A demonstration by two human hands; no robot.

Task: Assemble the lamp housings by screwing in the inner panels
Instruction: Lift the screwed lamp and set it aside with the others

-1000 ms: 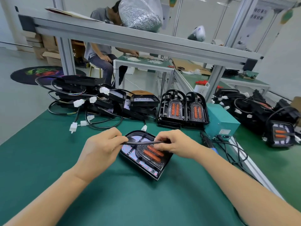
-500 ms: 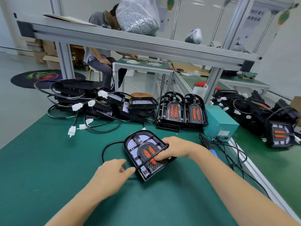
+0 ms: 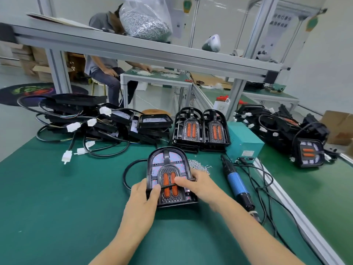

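A black arched lamp housing (image 3: 168, 165) with an inner panel of two orange lenses lies flat on the green mat (image 3: 57, 197), its rounded end away from me. My left hand (image 3: 142, 197) grips its lower left edge, thumb on the panel. My right hand (image 3: 198, 185) holds the right edge, thumb pressing the panel beside the orange lenses. The housing's black cable (image 3: 128, 173) loops out on the left. A small heap of loose screws (image 3: 198, 165) lies just right of the housing. A blue electric screwdriver (image 3: 236, 182) lies on the mat further right.
Two stacks of inner panels (image 3: 200, 129) stand behind the housing. A pile of black housings with cables and white plugs (image 3: 86, 121) fills the back left. A teal power box (image 3: 244, 144) and more assembled lamps (image 3: 309, 152) are on the right. Another person (image 3: 107, 69) sits beyond the bench.
The housing has been turned so its arch points away from me. My left hand let go of the cable and moved onto the housing's left edge; the cable now lies off the panel.
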